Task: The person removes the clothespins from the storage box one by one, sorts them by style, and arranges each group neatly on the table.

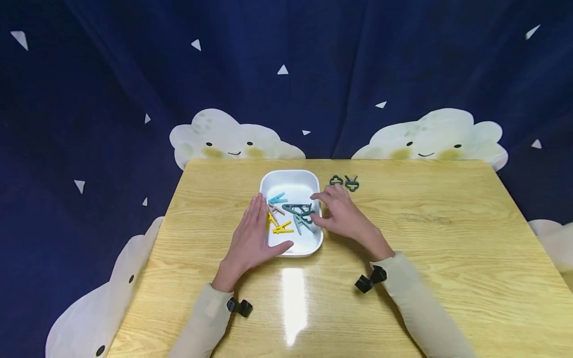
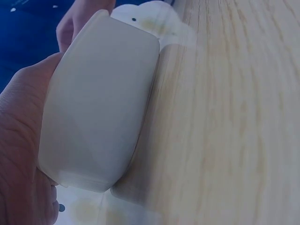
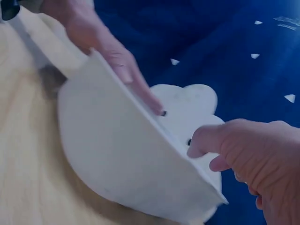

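Observation:
A white plastic basin (image 1: 293,249) stands on the table with several clothespins in it. A light blue clothespin (image 1: 278,198) lies toward the back, a pinkish one (image 1: 276,209) and yellow ones (image 1: 283,228) at the left, dark green (image 1: 295,208) and pale green (image 1: 303,223) ones at the right. My left hand (image 1: 252,236) rests along the basin's left rim with straight fingers, its thumb over the near edge. Over the right rim reaches my right hand (image 1: 342,211), thumb and forefinger apart near the green clothespins. Nothing shows between them in the right wrist view.
Two dark green pieces with rounded outlines, one (image 1: 336,180) beside the other (image 1: 352,184), lie on the wooden table (image 1: 429,223) behind my right hand. A dark blue curtain (image 1: 250,59) with white clouds hangs behind the table's far edge.

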